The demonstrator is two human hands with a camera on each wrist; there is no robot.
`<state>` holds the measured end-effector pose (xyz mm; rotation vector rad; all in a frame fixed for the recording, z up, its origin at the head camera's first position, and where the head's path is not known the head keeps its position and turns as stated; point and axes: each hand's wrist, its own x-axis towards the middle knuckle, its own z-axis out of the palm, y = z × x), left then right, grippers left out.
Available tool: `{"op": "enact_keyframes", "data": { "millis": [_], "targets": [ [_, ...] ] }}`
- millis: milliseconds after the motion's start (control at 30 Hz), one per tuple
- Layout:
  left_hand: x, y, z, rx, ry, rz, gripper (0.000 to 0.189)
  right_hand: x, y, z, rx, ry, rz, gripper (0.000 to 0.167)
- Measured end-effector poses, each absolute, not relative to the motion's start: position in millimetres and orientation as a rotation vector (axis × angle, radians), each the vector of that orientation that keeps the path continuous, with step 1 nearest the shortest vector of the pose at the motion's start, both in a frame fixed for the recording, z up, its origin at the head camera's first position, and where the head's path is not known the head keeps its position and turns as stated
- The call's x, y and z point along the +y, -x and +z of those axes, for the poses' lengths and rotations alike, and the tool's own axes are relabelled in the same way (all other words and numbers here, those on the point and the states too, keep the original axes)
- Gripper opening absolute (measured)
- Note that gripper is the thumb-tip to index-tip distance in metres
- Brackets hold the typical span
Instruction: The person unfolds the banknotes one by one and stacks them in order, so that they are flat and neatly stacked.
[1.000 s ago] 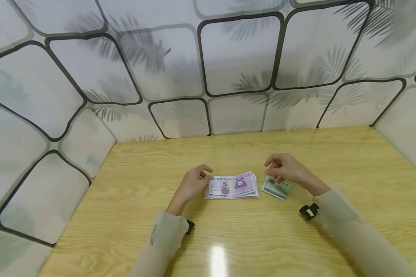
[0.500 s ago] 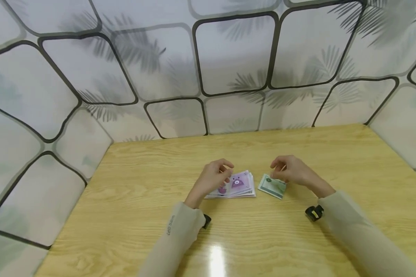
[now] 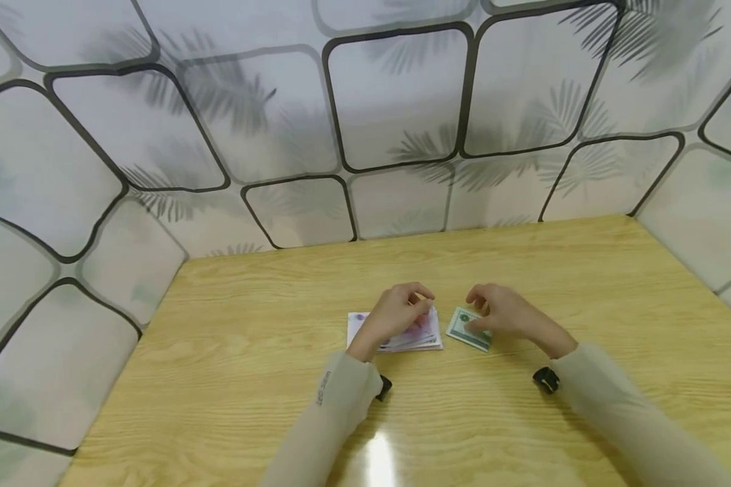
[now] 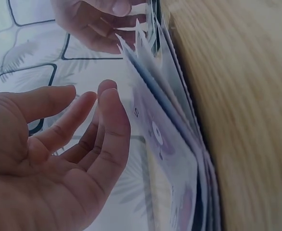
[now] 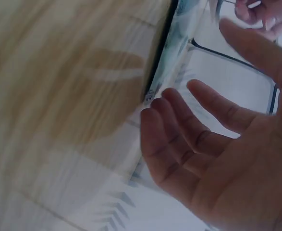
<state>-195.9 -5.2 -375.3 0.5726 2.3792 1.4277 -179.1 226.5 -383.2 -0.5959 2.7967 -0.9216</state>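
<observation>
A stack of purple-and-white play banknotes (image 3: 358,326) lies on the table. My left hand (image 3: 394,315) hovers over it and covers part of it. In the left wrist view that hand (image 4: 78,149) has loosely bent fingers with nothing between them, apart from the purple top note (image 4: 157,132); the edges of several notes fan out. Just right of this stack lie green banknotes (image 3: 465,331), set at a slant. Above their right end is my right hand (image 3: 504,312). The right wrist view shows its fingers (image 5: 179,130) spread and loosely bent, holding nothing, close to the green edge (image 5: 177,53).
The wood-grain table (image 3: 250,379) runs back to a patterned fabric wall (image 3: 396,101) with more fabric at both sides. Each forearm wears a beige sleeve, and a black wrist device (image 3: 546,380) sits at the right cuff.
My left hand has moved right, from the left end of the purple stack to over its right half. My right hand stays by the green notes, its fingers slightly shifted. The head view has turned slightly.
</observation>
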Motion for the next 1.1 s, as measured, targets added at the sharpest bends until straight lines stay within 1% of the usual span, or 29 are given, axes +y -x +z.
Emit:
{"op": "enact_keyframes", "data": {
  "millis": [133,267,433,633,733,900,933,1100],
  "targets": [
    [-3,196,-379,2.348,-0.54,1.438,0.022,215,177,-383,2.799,0.639,-0.803,0.055],
    [-2,195,-381,2.327,-0.49,1.445,0.021,205,173,-382,2.827,0.607,-0.637,0.067],
    [1,195,-382,2.312,-0.477,1.447,0.021,200,168,-381,2.846,0.575,-0.533,0.064],
    [4,196,-384,2.295,-0.467,1.454,0.021,205,176,-375,2.767,0.575,-0.695,0.06],
    [6,196,-384,2.296,-0.465,1.454,0.02,211,179,-374,2.73,0.577,-0.815,0.051],
    [9,195,-385,2.296,-0.466,1.448,0.019,215,180,-374,2.867,0.607,-0.939,0.015],
    [10,195,-385,2.294,-0.467,1.448,0.019,216,180,-374,2.924,0.602,-0.961,0.011],
    [17,195,-385,2.26,-0.478,1.478,0.022,223,178,-370,3.145,0.481,-1.151,0.004]
  ]
}}
